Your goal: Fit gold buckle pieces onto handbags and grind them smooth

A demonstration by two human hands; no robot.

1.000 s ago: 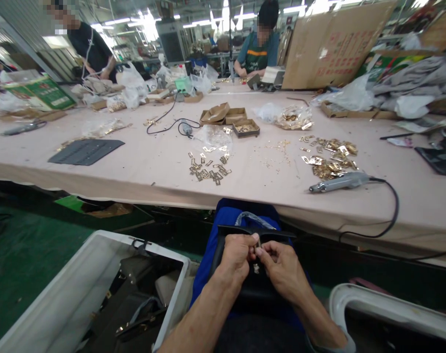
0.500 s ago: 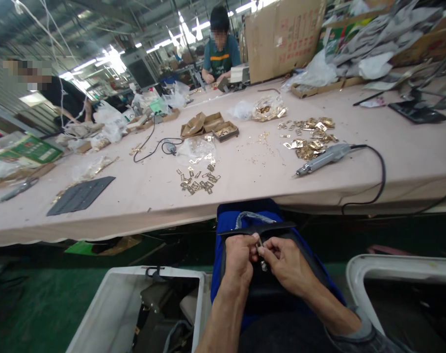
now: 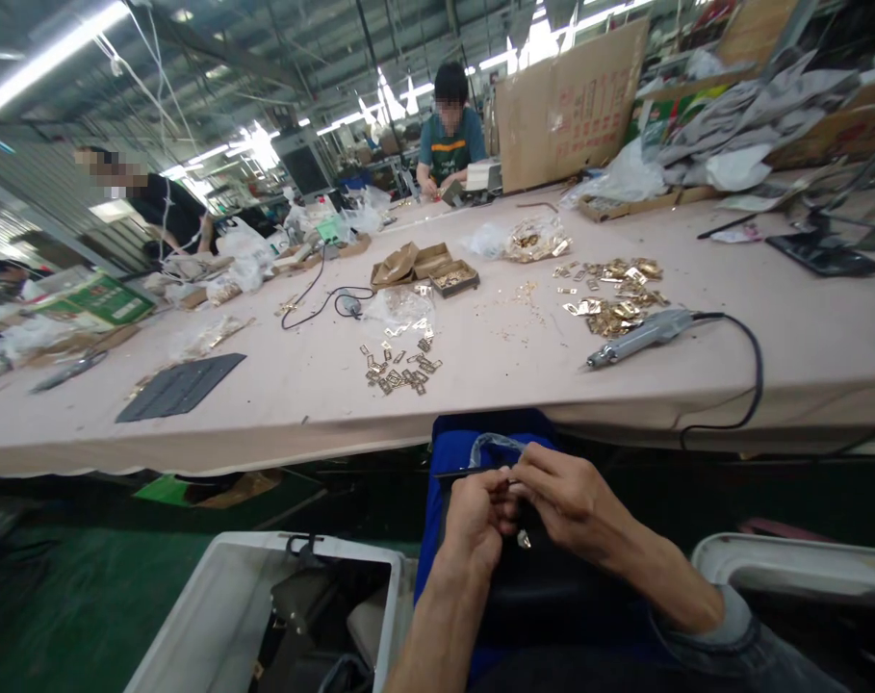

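Note:
On my lap, over blue cloth (image 3: 448,500), rests a dark bag (image 3: 545,577) with a handle (image 3: 491,443) wrapped in clear plastic. My left hand (image 3: 475,525) is closed on the edge of the bag's dark flap (image 3: 455,474). Fingers pinched, my right hand (image 3: 571,496) meets the left fingertips at that edge; what it pinches is hidden. Just below the hands, a small shiny metal clasp (image 3: 525,540) shows against the dark bag.
Ahead, a cloth-covered table (image 3: 480,375) bears gold metal plates (image 3: 621,289), small metal frames (image 3: 404,371), an electric screwdriver (image 3: 643,337) and a dark sheet (image 3: 184,387). A white bin (image 3: 213,587) stands left, another (image 3: 790,568) right. Two people work beyond.
My right hand has risen and turned over, its fingers now above the left fingertips at the flap. The small metal piece between my fingers is now covered. The view has tilted up slightly.

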